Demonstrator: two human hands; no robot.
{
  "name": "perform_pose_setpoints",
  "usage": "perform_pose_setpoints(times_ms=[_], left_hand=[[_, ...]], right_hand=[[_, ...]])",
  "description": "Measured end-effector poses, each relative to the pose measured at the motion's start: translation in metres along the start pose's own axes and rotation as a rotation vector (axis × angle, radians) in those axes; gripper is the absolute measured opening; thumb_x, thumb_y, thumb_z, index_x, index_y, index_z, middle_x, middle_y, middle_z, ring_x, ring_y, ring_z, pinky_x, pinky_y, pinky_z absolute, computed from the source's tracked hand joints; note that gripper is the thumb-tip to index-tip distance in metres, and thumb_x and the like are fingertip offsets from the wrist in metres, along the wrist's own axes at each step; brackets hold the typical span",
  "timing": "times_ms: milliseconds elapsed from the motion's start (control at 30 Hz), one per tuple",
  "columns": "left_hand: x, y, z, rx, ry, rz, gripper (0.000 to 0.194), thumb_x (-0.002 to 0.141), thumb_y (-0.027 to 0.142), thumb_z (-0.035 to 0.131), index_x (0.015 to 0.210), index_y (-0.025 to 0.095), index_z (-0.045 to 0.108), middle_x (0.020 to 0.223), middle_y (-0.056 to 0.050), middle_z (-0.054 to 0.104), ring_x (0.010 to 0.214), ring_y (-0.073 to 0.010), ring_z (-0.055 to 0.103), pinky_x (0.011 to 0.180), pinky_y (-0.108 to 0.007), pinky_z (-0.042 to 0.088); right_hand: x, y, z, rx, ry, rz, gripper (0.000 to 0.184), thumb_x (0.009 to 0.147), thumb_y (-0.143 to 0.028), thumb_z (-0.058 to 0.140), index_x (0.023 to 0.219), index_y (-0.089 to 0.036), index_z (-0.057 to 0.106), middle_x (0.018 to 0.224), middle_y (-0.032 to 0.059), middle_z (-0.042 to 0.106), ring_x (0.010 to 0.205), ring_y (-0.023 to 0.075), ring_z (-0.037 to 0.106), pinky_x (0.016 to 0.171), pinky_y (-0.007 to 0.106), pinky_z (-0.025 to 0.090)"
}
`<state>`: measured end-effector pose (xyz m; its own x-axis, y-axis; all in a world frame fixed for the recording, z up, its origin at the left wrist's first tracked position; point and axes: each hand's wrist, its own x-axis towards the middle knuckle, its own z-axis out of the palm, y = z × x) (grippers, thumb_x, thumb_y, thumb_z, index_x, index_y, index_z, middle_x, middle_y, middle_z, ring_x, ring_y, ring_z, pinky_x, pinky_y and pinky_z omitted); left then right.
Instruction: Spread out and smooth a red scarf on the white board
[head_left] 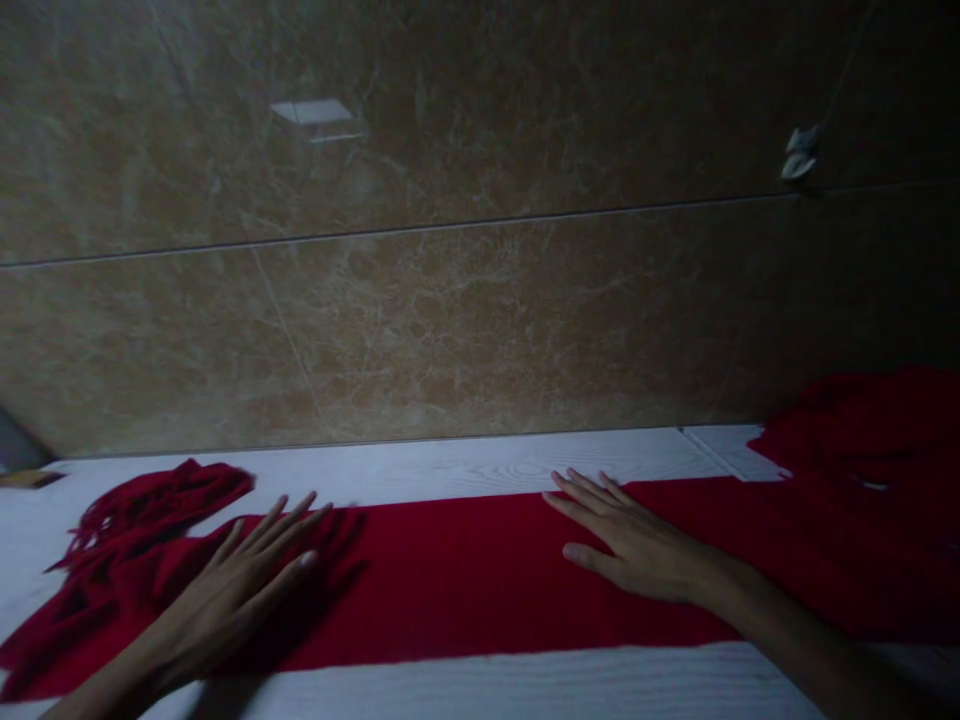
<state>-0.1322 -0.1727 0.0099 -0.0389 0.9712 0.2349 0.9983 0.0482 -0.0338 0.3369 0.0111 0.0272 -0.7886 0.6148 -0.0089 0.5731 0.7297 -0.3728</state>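
Observation:
A long red scarf (480,575) lies stretched across a white wood-grain table (465,690), running left to right. Its fringed left end (150,505) is bunched and rumpled. My left hand (240,585) rests flat on the scarf near that bunched end, fingers stretched out. Further right, my right hand (637,545) also lies flat on the scarf, fingers spread and pointing left. Neither hand holds anything.
More red fabric (870,440) is heaped at the right end of the table. A brown marble-tiled wall (450,250) rises directly behind the table. A small white fitting (799,155) hangs on the wall at upper right. The room is dim.

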Motion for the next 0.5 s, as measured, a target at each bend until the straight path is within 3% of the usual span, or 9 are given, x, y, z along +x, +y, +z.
perform_pose_setpoints(times_ms=[100,200,333,500], left_hand=[[0.034,0.033,-0.018,-0.113,-0.158,-0.026,0.063,0.1,0.059,0.022,0.157,0.033,0.029,0.163,-0.001,0.026,0.152,-0.0321,0.018,0.119,-0.063,0.025],[0.078,0.073,-0.022,-0.202,-0.177,-0.006,0.064,0.1,0.062,0.018,0.157,0.035,0.03,0.166,0.0,0.019,0.154,-0.0317,0.009,0.121,-0.065,0.016],[0.124,0.116,-0.002,-0.285,-0.208,0.023,0.063,0.102,0.059,0.017,0.158,0.033,0.028,0.167,-0.004,0.016,0.155,-0.032,0.004,0.12,-0.068,0.011],[0.133,0.132,0.031,-0.25,-0.249,0.058,0.063,0.101,0.058,0.022,0.158,0.031,0.026,0.167,-0.007,0.016,0.154,-0.036,0.003,0.119,-0.071,0.007]], right_hand=[[0.02,-0.024,-0.002,0.022,0.008,-0.04,0.07,0.1,-0.068,0.034,0.158,-0.029,0.031,0.167,0.0043,0.015,0.155,0.0295,0.008,0.126,0.056,0.006],[0.045,-0.045,0.002,0.029,0.009,-0.069,0.068,0.102,-0.065,0.031,0.159,-0.027,0.029,0.167,0.006,0.014,0.155,0.0268,0.008,0.126,0.055,0.005],[0.066,-0.049,0.017,0.009,0.061,-0.038,0.066,0.103,-0.062,0.031,0.158,-0.024,0.032,0.167,0.0073,0.014,0.155,0.0257,0.007,0.125,0.055,0.003],[0.066,-0.032,0.034,-0.026,0.064,-0.003,0.068,0.103,-0.062,0.031,0.157,-0.023,0.034,0.167,0.0085,0.018,0.155,0.0271,0.009,0.125,0.057,0.002]])
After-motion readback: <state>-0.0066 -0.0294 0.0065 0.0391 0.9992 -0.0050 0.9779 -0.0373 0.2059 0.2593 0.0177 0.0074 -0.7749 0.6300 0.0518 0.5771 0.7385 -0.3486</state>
